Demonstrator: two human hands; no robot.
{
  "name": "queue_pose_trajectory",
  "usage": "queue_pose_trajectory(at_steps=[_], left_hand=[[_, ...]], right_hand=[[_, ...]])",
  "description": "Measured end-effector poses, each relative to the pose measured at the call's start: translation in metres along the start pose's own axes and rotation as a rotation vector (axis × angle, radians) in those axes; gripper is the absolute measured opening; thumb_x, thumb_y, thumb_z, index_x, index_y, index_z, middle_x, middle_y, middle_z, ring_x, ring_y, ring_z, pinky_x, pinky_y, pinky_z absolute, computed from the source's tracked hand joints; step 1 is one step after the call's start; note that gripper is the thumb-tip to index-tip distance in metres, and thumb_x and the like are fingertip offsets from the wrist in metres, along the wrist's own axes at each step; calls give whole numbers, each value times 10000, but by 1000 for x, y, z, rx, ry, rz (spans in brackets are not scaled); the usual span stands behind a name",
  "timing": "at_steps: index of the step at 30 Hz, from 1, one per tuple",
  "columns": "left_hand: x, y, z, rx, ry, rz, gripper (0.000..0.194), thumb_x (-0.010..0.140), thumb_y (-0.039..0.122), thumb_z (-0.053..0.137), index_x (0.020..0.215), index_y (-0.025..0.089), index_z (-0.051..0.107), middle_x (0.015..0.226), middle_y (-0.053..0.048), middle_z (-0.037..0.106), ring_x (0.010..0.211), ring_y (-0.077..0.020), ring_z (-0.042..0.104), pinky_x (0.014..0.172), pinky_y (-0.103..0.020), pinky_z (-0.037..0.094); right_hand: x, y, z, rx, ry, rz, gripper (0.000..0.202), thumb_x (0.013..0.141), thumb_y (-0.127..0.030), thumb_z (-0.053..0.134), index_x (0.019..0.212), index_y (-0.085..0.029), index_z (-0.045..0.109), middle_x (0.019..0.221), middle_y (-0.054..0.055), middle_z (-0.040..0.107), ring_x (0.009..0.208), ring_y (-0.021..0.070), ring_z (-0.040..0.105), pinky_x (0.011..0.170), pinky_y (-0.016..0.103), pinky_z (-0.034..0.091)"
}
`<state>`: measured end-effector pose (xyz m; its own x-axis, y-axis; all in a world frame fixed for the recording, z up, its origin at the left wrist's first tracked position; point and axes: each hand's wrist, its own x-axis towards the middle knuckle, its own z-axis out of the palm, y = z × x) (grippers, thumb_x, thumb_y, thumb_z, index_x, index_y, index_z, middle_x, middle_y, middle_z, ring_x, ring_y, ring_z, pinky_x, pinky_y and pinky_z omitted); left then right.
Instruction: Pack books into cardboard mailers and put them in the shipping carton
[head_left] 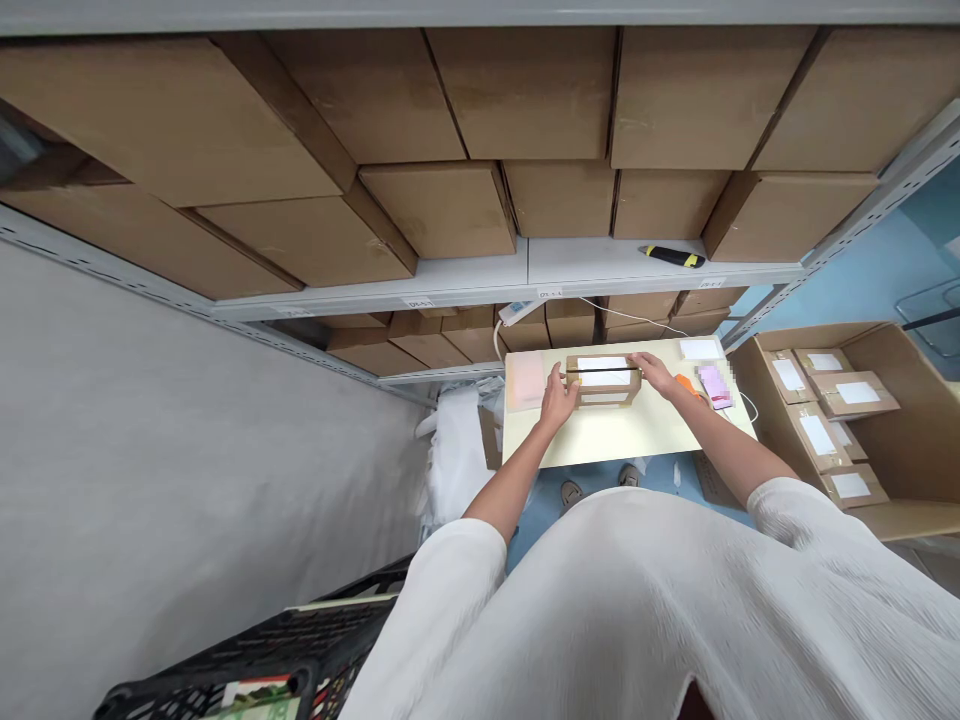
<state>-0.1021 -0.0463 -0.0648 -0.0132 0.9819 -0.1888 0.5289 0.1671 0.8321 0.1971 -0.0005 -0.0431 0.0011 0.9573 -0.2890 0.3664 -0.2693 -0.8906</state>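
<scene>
A small cardboard box (604,393) with white labels and a dark line across its top rests on the pale yellow table (600,441). My left hand (559,396) grips its left end, thumb on the near side. At the box's far right corner, my right hand (652,371) holds on with its fingers over the edge. Pink sheets (526,380) lie left of the box. To the right are an orange-handled tool (688,385), a purple packet (715,385) and a white label stack (700,348).
Shelves (480,272) full of cardboard boxes rise behind the table, with a yellow-black cutter (674,257) on one. A large open carton (919,425) of labelled boxes stands right. White wrapping (459,450) lies left; a black crate (330,640) is at the lower left.
</scene>
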Motion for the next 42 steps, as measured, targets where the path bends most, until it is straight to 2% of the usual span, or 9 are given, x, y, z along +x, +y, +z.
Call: queue_pose_trajectory(at_steps=[3,6,12,18,23,27,35,42], left_hand=[[5,-1,4,41,-14,14,765,1092,392,572,1787,276,272,1626,-180,568,1391,-334,648,1150,-456,531],[10,-4,7,39,-54,48,676,1114,349,512,1764,252,352,1687,-166,547,1526,-340,562,1246,-471,472],[17,-5,16,-42,-101,90,612,1121,334,511,1724,260,435,1753,-103,504,1626,-287,464,1339,-438,382],[17,-3,30,-97,-99,106,635,1111,285,508,1738,240,419,1739,-115,508,1613,-283,471,1333,-419,379],[16,-17,25,-81,-106,110,653,1100,355,538,1738,276,425,1696,-120,527,1531,-310,533,1257,-440,456],[18,-29,21,-69,-92,129,653,1088,346,537,1730,269,445,1679,-137,532,1516,-326,541,1261,-473,452],[24,-38,37,-117,-56,103,668,1076,300,546,1734,271,436,1635,-133,579,1508,-319,557,1271,-478,444],[15,-53,25,-46,-55,59,678,1061,272,536,1733,246,442,1603,-145,590,1473,-308,583,1238,-445,473]], right_hand=[[2,4,5,-10,-15,-36,481,885,-596,737,1229,-260,731,1379,112,731,1189,297,673,1060,476,580],[2,8,10,-29,-24,-59,473,842,-478,742,1266,-276,688,1445,94,689,1164,276,676,1071,489,578],[2,14,3,-67,7,-72,506,811,-407,711,1299,-285,663,1505,93,654,1227,292,659,1091,508,571],[-1,17,-9,-84,43,-122,501,802,-353,671,1297,-279,684,1501,89,674,1289,302,647,1164,519,532],[0,17,-4,-112,30,-131,530,771,-329,669,1297,-271,692,1435,81,713,1202,294,682,1117,522,577],[1,17,1,-143,42,-159,523,775,-319,684,1293,-257,705,1393,92,736,1200,296,691,1128,532,581],[1,21,-2,-189,11,-184,505,842,-346,688,1340,-267,703,1467,101,710,1279,306,689,1176,541,560],[7,31,19,-196,-37,-131,540,828,-285,665,1367,-264,692,1466,92,715,1232,290,705,1160,533,575]])
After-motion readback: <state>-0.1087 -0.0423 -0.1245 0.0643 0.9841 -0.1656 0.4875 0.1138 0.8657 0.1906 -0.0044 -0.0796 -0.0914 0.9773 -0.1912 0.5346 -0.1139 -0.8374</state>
